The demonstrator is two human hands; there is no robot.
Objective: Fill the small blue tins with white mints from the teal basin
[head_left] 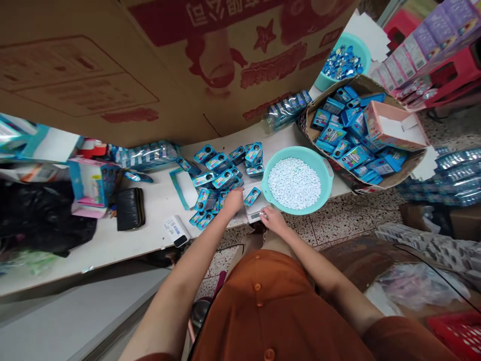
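Lone blue tin (252, 196) on white scale (254, 214), just left of basin (326, 185); likely light, stiff, slick, best gripped by long sides. Right hand (273, 219) beside basin's near-left rim, fingers bunched, seemingly pinching small white piece (262, 214). Left hand (233, 201) farther left of basin, at tin cluster (218, 162); fingertips hidden, cannot tell grip.

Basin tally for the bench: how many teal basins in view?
2. Near basin, with white pieces, by the right hand; far basin, with blue pieces, beyond the open carton. Others may be hidden.
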